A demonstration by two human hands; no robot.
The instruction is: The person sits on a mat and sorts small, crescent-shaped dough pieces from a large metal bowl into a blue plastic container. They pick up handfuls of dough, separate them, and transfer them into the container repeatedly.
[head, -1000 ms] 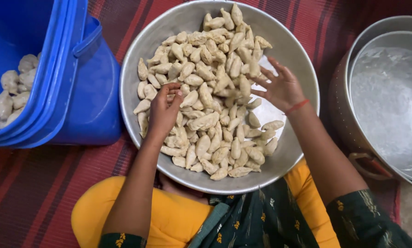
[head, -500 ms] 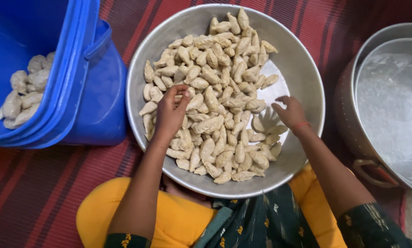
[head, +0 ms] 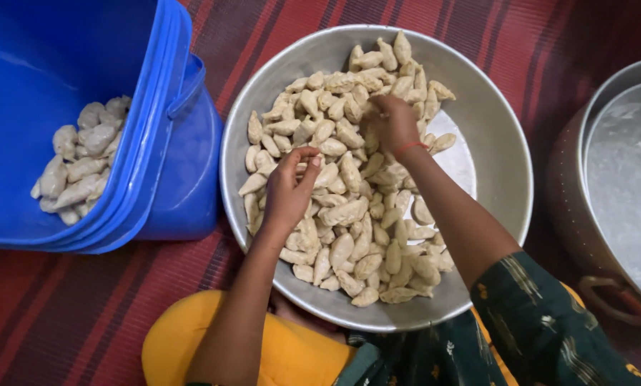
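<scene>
Right hand (head: 392, 123) has slid from the bowl's near right edge up to the far dumplings (head: 349, 186), fingers curled on some. Left hand (head: 289, 187) stays mid-bowl (head: 503, 214), pinching one.

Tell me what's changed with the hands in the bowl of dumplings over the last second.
The right hand moved from the bowl's right side up and inward onto the heap near the far rim. The left hand barely shifted, fingertips still pinching among the pale dumplings. The metal bowl, blue bucket and pot stayed put.
</scene>
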